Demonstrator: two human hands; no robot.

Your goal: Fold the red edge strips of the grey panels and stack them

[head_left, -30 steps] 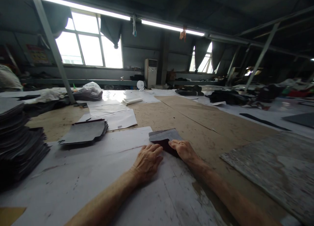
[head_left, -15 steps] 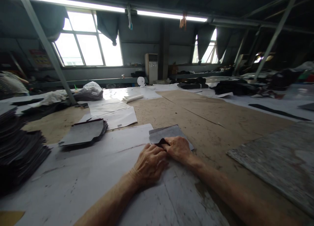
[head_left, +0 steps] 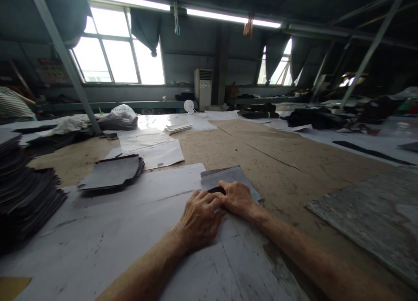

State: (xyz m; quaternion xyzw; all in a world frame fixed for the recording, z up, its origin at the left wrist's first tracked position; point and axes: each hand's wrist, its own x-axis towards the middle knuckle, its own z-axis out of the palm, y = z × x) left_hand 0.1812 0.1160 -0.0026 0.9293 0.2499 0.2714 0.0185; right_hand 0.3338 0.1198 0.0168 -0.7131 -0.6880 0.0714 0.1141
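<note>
A grey piece of fabric (head_left: 233, 178) with a dark underside lies on the white paper (head_left: 140, 218) in front of me, its near edge turned up in a dark fold. My left hand (head_left: 200, 214) is closed at the near left corner, fingers curled on the folded edge. Right beside it, touching it, my right hand (head_left: 237, 198) is closed on the same edge with its fingers bent. The fingertips of both hands are mostly hidden. To the left lies a low pile of similar grey pieces (head_left: 112, 172).
Tall stacks of dark fabric pieces (head_left: 29, 201) stand at the left edge. A mottled grey slab (head_left: 365, 209) lies on the right over brown board (head_left: 261, 140). Further back are white sheets (head_left: 150, 146), a small white fan (head_left: 188, 106) and dark cloth heaps (head_left: 310, 118).
The fabric's near edge, raised in a small peak before, is now folded flatter between my hands. Both hands stay nearly in place; the view has shifted slightly.
</note>
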